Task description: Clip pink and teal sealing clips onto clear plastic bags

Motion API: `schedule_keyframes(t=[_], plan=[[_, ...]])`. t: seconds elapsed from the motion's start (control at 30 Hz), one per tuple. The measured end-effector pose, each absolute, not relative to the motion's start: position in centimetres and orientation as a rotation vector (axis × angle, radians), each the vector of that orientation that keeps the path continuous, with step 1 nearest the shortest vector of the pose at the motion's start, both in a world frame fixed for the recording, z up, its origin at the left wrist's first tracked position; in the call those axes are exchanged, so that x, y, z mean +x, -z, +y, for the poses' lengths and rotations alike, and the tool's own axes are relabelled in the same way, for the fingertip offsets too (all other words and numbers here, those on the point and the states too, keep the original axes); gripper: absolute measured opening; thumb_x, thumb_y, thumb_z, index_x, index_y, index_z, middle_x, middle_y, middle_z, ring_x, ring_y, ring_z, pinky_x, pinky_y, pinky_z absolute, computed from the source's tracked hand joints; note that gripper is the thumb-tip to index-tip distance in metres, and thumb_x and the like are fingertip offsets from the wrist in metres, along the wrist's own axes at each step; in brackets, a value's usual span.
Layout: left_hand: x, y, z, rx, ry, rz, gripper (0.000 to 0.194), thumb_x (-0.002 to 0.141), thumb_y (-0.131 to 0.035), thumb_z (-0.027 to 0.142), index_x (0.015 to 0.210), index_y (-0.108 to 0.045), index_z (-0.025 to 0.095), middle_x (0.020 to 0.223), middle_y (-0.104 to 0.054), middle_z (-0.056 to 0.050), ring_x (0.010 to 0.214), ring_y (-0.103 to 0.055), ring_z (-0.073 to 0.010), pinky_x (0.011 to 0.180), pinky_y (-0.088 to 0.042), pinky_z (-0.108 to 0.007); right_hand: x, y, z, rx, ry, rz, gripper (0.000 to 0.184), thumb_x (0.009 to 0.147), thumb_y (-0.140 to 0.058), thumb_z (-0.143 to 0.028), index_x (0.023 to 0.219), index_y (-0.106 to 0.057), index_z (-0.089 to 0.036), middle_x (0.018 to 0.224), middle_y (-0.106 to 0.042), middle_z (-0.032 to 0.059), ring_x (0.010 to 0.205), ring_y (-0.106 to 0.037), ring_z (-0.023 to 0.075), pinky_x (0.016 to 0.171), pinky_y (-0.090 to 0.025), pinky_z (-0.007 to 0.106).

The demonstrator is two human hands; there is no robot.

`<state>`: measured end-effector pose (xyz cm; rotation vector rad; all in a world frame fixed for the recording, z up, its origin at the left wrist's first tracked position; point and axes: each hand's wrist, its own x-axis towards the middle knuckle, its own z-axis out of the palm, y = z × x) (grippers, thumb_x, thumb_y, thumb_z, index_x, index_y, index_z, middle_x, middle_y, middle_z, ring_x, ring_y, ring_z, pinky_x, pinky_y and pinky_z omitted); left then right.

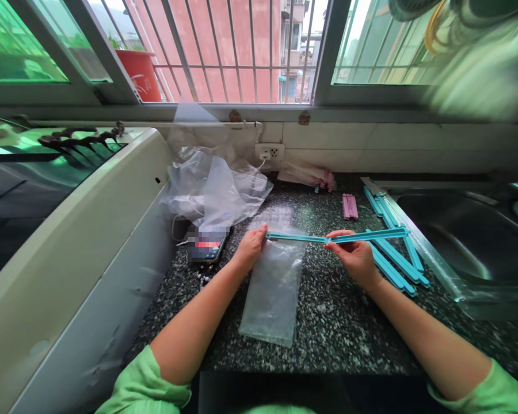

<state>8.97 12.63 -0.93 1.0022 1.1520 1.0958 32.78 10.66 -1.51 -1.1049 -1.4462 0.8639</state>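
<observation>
Above the counter, my left hand [253, 244] pinches the left end of a long light-blue plastic strip [297, 237]. My right hand [354, 256] grips it near a joint at mid-length. Beyond that joint, another blue length runs right, over a loose pile of similar blue strips [395, 261]; whether both lengths form one piece I cannot tell. Beneath the held strip lies a flat clear plastic bag [271, 299], its upper end close to my left hand. A small bundle of pink strips [349, 206] rests behind my right hand.
Crumpled clear plastic [224, 187] fills the back left, beside a phone [209, 244] on the speckled dark counter [323, 328]. A steel sink [453, 241] borders the right side, and a white-sided stove [99, 241] the left. Bagged pink pieces [308, 174] lie near the wall socket [271, 152].
</observation>
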Motion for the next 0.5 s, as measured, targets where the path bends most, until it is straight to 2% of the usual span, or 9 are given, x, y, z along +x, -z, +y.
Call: schedule_keyframes(t=[0.17,0.5], plan=[[8.89,0.94,12.73,0.969,-1.043,1.145,0.054,0.057,-0.058,0.068,0.054,-0.057,0.014,0.043,-0.046,0.004,0.04,-0.036,-0.0073,0.043,-0.026,-0.022,32.84,1.7,10.86,-0.999,-1.01,-1.31,0.021,0.065,-0.072,-0.031,0.08,-0.062,-0.02,0.077,-0.064,-0.0003,0.064,-0.063,0.0116,0.065,-0.055,0.025],[8.82,1.33,12.84,0.925,-0.993,1.147,0.054,0.053,-0.06,0.07,0.054,-0.052,0.017,0.04,-0.039,0.006,0.035,-0.031,-0.0064,0.039,-0.018,-0.021,32.93,1.97,11.14,-1.039,-0.971,-1.315,0.019,0.065,-0.072,-0.032,0.077,-0.063,-0.02,0.075,-0.064,-0.001,0.062,-0.064,0.0118,0.065,-0.056,0.026]])
